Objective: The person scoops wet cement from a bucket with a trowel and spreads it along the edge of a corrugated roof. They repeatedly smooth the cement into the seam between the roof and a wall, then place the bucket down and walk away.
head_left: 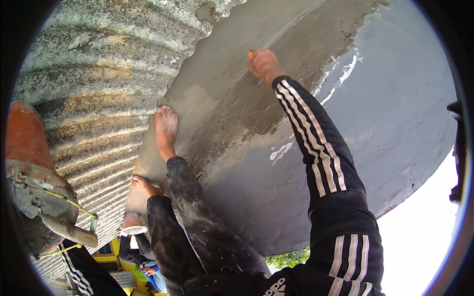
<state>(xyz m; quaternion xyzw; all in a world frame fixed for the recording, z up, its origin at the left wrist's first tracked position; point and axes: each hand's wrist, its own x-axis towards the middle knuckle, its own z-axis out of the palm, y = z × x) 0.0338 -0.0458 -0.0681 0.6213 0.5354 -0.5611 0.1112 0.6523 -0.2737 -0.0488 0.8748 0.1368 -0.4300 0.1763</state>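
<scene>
My right hand [263, 64] is stretched far out over the grey rendered surface [385, 123], its fingers closed round a tool with an orange handle [251, 55]. The tool's working part is hidden under the hand, against a darker, wet-looking band of mortar [276, 106]. My left sleeve [79, 271], black with white stripes, shows at the lower left, but the hand itself cannot be seen. Beside that sleeve is an orange, mortar-crusted bucket [29, 135] with a yellow cord and a wooden-looking handle [69, 231] at its lower end.
Corrugated roofing [113, 74] runs along the left, meeting the render at a ragged edge. My bare feet [166, 126] stand near that edge. White smears [345, 71] mark the render. Below, another person [143, 256] is near a reddish container with a white rim [133, 225].
</scene>
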